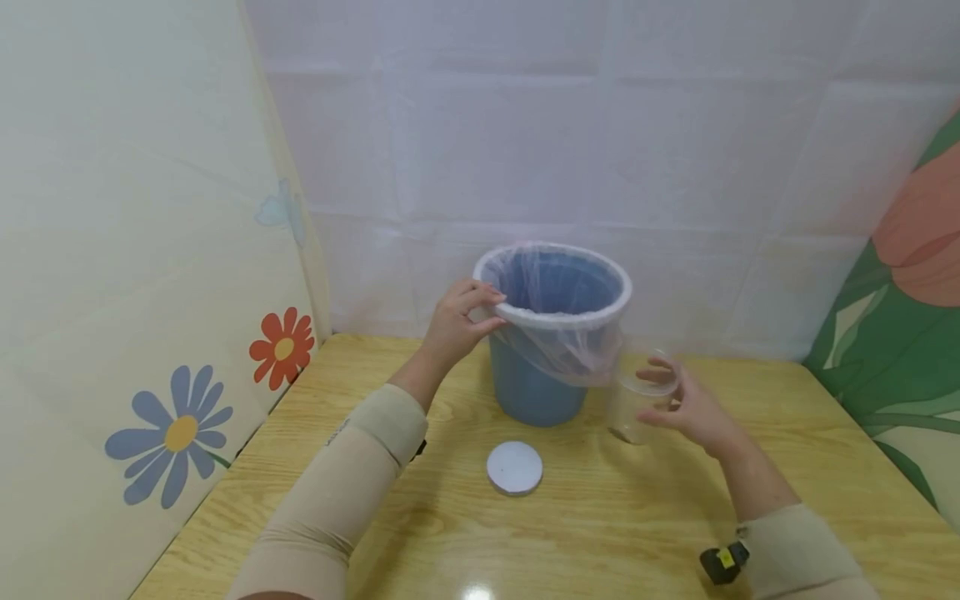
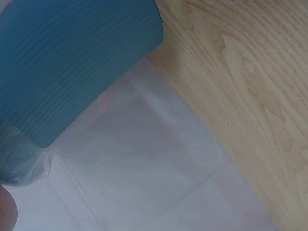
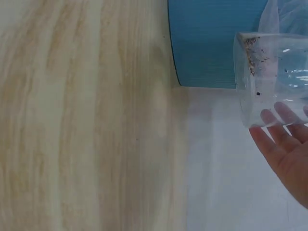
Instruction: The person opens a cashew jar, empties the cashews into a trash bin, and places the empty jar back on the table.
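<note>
A blue bin with a white rim and a thin clear plastic liner folded over it stands at the back of the table. My left hand grips the rim on its left side, fingers on top and thumb below. To the right of the bin, my right hand holds a clear, see-through jar around its side. Small brown bits lie at the jar's bottom in the right wrist view. Only a fingertip of the left hand shows in the left wrist view.
A round white lid lies on the wood-grain table in front of the bin. White sheeting hangs behind, and flower-printed sheets flank the table on both sides.
</note>
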{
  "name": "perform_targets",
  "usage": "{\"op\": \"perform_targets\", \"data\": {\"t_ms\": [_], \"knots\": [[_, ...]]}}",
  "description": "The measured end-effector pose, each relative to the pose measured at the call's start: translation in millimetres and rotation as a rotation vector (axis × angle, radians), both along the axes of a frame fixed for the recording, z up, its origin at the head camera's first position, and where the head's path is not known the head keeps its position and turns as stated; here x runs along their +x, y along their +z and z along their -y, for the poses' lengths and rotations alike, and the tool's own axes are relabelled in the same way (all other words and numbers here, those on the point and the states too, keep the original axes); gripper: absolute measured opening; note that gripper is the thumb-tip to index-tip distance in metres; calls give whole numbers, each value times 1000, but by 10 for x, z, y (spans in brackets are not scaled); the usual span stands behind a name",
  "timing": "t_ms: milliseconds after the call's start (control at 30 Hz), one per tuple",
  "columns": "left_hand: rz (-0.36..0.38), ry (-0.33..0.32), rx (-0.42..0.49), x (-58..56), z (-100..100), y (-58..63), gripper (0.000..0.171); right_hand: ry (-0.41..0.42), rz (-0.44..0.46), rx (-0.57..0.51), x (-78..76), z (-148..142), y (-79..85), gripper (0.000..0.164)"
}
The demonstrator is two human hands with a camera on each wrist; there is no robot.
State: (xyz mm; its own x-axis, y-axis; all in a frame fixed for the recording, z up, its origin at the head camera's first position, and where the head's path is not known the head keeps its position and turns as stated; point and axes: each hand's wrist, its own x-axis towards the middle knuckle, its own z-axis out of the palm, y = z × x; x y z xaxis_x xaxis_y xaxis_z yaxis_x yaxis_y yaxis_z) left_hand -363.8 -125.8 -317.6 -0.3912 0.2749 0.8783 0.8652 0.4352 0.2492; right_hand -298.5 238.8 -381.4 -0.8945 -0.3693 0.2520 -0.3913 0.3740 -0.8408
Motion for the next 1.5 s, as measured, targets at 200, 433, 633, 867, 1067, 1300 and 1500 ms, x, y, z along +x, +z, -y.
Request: {"op": "perform_targets", "data": {"t_ms": [200, 433, 633, 867, 1067, 1300, 1500], "knots": [[4, 11, -9, 2, 0, 7, 30, 69, 29, 7, 23, 25, -96, 85], [7, 5, -8, 2, 2, 12, 29, 190, 70, 59, 42, 62, -204, 84], [9, 11, -9, 3, -1, 10, 29, 274, 100, 21, 67, 97, -261, 87], [14, 11, -13, 6, 5, 6, 28, 332, 92, 15, 53, 110, -346, 88], [13, 8, -8, 5, 5, 3, 29, 330, 107, 63, 56, 130, -395, 90], [25, 6, -4, 8, 2, 10, 28, 335, 126, 82, 56, 138, -408, 88], [31, 15, -12, 24, 3, 16, 29, 343, 168, 78, 57, 137, -416, 88]]}}
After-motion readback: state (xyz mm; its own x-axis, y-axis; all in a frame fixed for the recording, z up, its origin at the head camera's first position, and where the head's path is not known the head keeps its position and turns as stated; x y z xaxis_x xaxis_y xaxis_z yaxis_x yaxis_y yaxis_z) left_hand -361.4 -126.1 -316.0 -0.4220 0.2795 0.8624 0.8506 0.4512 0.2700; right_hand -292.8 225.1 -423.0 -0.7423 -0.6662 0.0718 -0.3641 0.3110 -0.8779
